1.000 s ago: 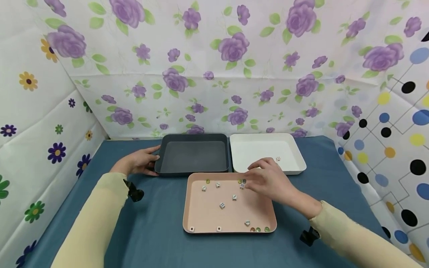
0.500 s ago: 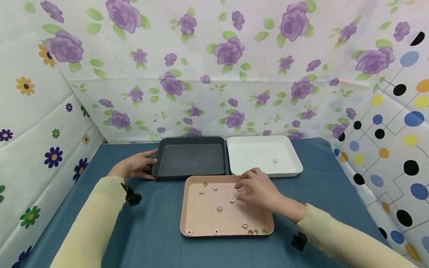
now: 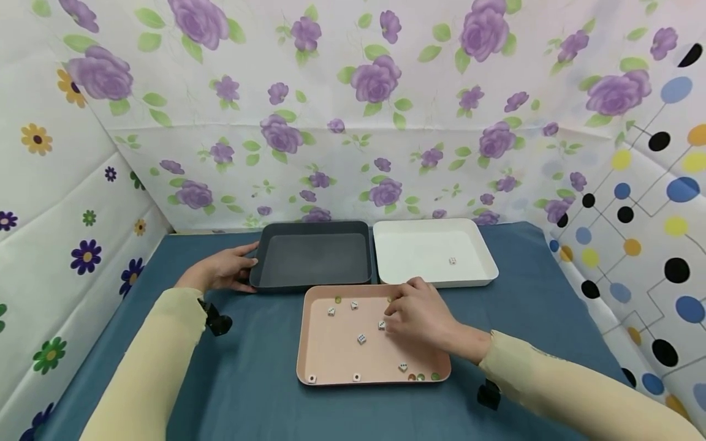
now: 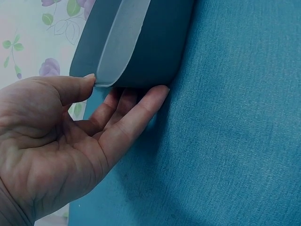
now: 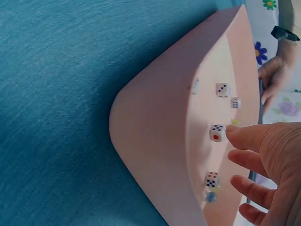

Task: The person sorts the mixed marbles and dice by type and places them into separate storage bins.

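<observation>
My left hand point(image 3: 222, 269) holds the left side of the dark grey tray point(image 3: 314, 252), thumb at the rim point(image 4: 104, 84) and fingers against the outer wall. Over the right part of the pink tray point(image 3: 331, 356), my right hand point(image 3: 423, 313) reaches down with fingers slightly bent and nothing between them. In the right wrist view its thumb tip overlaps a white die point(image 5: 216, 133). Another die point(image 5: 212, 179) lies below the fingers, beside a bluish glass bead point(image 5: 210, 196); in the head view the hand hides that die. Several other dice and small glass beads lie scattered in the pink tray.
At the back right stands a white tray point(image 3: 413, 252) with one die point(image 3: 452, 261) in it. Both rear trays stand side by side on a blue cloth point(image 3: 254, 367), right behind the pink tray. Patterned sheets point(image 3: 353, 165) enclose the back and sides.
My right hand has moved down and slightly left, from the pink tray's back right edge to over the dice there. The left hand stays at the dark tray; the head view shifts slightly.
</observation>
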{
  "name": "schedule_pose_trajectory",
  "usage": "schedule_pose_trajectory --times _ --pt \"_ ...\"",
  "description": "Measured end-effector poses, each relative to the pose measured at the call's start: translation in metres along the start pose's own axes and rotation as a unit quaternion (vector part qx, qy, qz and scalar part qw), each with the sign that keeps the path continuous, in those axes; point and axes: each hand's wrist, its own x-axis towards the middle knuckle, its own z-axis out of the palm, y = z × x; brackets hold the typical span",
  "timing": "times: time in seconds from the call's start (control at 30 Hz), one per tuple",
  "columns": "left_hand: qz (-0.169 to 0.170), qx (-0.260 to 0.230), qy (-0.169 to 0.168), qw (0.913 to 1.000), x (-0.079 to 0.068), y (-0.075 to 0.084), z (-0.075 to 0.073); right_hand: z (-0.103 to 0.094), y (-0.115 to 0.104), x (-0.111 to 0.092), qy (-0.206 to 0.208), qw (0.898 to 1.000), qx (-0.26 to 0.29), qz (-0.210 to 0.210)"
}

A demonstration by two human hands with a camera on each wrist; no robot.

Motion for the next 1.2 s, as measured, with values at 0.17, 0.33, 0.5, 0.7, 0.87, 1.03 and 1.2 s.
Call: schedule_pose_trajectory --times 0.17,0.33,0.5,0.7,0.87,1.03,1.2 --pt "0.001 -0.003 -0.003 1.0000 -0.001 0.000 -0.001 0.004 -0.002 0.002 -0.003 1.000 -0.006 0.008" --pt "0.003 -0.007 -0.001 1.0000 0.000 -0.002 -0.001 0.006 -0.004 0.005 -0.007 1.000 -0.016 0.000" --pt "0.002 -0.008 0.000 1.0000 -0.001 -0.003 -0.001 0.006 -0.006 0.007 -0.009 1.000 -0.023 0.002" --pt "-0.002 -0.012 0.002 0.9999 0.003 -0.002 -0.003 0.005 -0.007 0.009 -0.014 1.000 -0.026 0.006" --pt "-0.002 -0.013 0.003 0.9999 0.003 -0.002 -0.002 0.007 -0.005 0.010 -0.017 0.999 -0.027 0.003" --pt "-0.002 -0.013 -0.002 0.9999 0.002 -0.001 -0.001 0.009 -0.005 0.010 -0.016 0.999 -0.033 0.001" --pt "-0.003 -0.014 -0.002 0.9999 0.001 0.000 -0.001 0.009 -0.006 0.011 -0.015 0.999 -0.033 0.004"
